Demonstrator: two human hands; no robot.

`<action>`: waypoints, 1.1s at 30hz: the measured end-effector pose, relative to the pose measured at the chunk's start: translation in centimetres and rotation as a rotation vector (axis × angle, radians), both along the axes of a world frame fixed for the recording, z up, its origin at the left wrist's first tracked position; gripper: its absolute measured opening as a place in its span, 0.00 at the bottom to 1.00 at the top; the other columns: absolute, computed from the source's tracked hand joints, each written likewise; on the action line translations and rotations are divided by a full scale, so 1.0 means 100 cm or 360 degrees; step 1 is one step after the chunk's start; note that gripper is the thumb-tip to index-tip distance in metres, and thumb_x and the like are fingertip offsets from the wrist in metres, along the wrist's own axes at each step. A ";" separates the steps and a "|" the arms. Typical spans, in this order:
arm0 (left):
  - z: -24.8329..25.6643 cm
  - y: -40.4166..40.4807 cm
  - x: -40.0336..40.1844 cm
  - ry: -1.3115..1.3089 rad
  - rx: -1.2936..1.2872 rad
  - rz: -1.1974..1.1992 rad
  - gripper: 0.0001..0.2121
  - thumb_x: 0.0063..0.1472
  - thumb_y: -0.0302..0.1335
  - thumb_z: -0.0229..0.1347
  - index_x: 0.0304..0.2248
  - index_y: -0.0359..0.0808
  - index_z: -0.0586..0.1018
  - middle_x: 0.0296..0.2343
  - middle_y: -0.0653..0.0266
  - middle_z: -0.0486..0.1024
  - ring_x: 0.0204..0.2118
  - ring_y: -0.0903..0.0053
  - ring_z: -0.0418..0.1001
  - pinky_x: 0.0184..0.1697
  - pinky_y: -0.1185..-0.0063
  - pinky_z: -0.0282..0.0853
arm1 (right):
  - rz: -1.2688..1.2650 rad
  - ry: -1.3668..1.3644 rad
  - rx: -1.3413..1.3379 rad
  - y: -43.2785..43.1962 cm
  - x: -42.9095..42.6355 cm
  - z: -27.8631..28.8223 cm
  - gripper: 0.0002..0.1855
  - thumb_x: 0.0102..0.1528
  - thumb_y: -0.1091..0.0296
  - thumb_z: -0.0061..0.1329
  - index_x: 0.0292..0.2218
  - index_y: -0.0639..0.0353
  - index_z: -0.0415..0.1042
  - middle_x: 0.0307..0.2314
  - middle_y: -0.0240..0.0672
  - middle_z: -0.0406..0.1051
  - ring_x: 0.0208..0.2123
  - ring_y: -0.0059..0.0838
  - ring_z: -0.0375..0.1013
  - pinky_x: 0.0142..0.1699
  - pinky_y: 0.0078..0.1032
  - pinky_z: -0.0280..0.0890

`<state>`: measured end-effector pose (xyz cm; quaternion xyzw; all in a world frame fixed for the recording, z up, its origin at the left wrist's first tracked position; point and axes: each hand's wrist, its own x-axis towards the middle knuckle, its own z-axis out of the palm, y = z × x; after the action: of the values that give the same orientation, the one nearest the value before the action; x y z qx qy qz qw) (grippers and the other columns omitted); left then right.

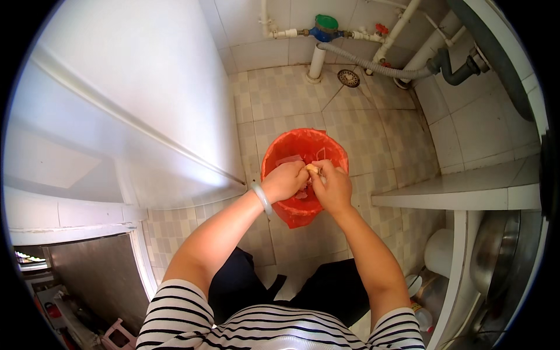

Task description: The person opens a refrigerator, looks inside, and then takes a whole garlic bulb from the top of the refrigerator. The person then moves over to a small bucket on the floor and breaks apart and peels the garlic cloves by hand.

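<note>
My left hand (286, 180) and my right hand (333, 183) meet over a bin lined with a red plastic bag (302, 135). Between their fingertips is a small pale yellowish piece (312, 168), perhaps a garlic clove; its exact kind is unclear. The fingers of both hands are closed on it. Part of another pale piece shows by my right fingers. Inside the bin lie thin pinkish scraps and a clear plastic piece (288, 160), partly hidden by my hands. A pale bangle circles my left wrist.
A large white appliance (175, 87) stands at the left. Behind the bin are a floor drain (348, 78), a white standpipe (316, 63), a grey corrugated hose (380, 65) and a water meter (325, 28). A white-edged shelf (455, 201) juts in from the right.
</note>
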<state>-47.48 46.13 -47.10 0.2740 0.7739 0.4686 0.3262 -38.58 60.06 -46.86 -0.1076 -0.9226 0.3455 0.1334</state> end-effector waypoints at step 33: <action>0.012 0.000 -0.003 0.0339 -0.0018 -0.0102 0.13 0.60 0.30 0.43 0.29 0.26 0.74 0.28 0.50 0.74 0.31 0.61 0.73 0.37 0.72 0.68 | 0.0178 0.0008 -0.0305 0.009 -0.001 -0.005 0.06 0.55 0.63 0.46 0.35 0.51 0.68 0.25 0.32 0.74 0.26 0.39 0.68 0.33 0.33 0.62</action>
<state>-47.79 46.14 -45.86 0.3450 0.7976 0.4218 0.2586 -38.72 61.00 -47.37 -0.0675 -0.8896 0.4392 0.1054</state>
